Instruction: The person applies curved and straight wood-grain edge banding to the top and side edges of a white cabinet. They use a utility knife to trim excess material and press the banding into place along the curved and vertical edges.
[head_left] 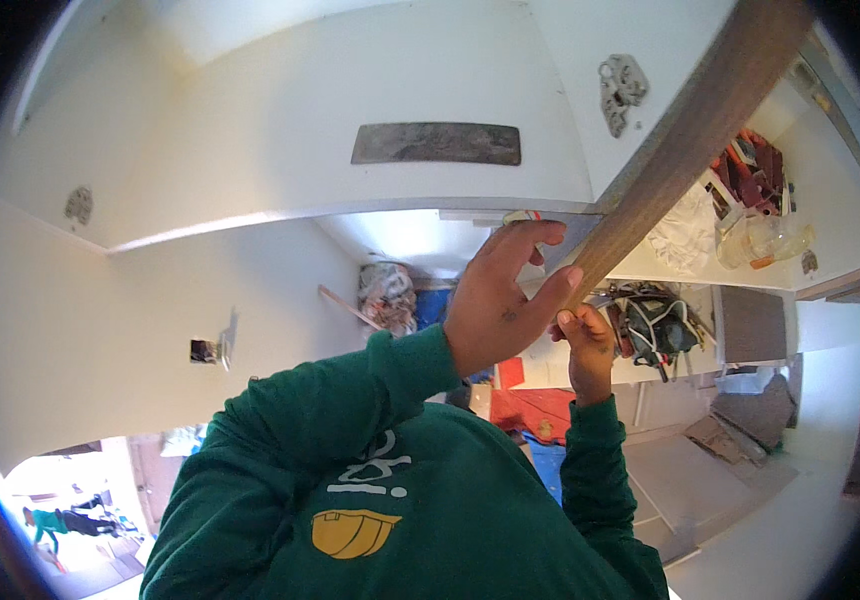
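Observation:
A long brown wooden strip [675, 165] slants from the upper right down to my hands, along the edge of a white cabinet. My left hand [507, 297] is raised beside its lower end, fingers curled and thumb reaching to the wood. A small white item with red marks [522, 216] shows behind those fingers; its kind is hidden. Just below, my right hand [588, 345] is closed at the strip's lower end, thumb in front and the other fingers partly hidden. A grey flat surface [572, 238] lies between my left fingertips and the strip.
The white cabinet [270, 140] carries a dark rectangular plate [437, 143] and metal hinges [623, 95]. On the right, a shelf bay holds a clear plastic container [765, 240]; a dark bag [658, 330] with cables lies below. Far lower left, another person [65, 522] is visible.

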Motion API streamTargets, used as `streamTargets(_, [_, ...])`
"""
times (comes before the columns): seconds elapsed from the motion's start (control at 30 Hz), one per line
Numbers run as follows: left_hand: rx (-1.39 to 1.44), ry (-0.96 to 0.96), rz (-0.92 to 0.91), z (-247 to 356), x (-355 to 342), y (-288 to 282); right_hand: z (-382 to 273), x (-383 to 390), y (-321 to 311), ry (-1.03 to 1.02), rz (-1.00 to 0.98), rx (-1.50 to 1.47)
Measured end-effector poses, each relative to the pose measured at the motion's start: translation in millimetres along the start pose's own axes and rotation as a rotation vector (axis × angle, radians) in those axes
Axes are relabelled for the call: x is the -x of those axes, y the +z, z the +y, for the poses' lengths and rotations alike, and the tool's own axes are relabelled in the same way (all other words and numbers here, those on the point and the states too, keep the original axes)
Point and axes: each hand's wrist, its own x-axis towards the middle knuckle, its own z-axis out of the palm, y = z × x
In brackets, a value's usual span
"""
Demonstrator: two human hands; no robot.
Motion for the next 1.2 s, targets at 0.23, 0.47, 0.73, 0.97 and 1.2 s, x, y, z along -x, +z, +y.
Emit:
streamTargets(0.23, [-0.089, 0.174, -0.007, -36.7, -8.8, 14.9, 3.6, -9.0, -2.2, 0.013, -0.05, -0.016])
streamTargets(0.47, [-0.112, 0.204, 0.009, -39.3, -13.3, 13.8, 7.4, -17.8, -0.5, 0.025, -0.05, 0.022])
streamTargets(0.73, [-0.113, 0.237, 0.054, -42.1, -17.3, 15.3, 9.9, -24.4, -0.5, 0.026, -0.066, 0.004])
streamTargets(0.97, [-0.134, 0.182, 0.016, -43.4, -20.2, 14.4, 10.8, -29.8, -0.2, 0.002, -0.056, 0.046])
streamTargets(1.2, [-0.176, 0.177, 0.006, -44.1, -22.1, 13.3, 9.0, -32.2, 1.9, 0.015, -0.06, 0.042])
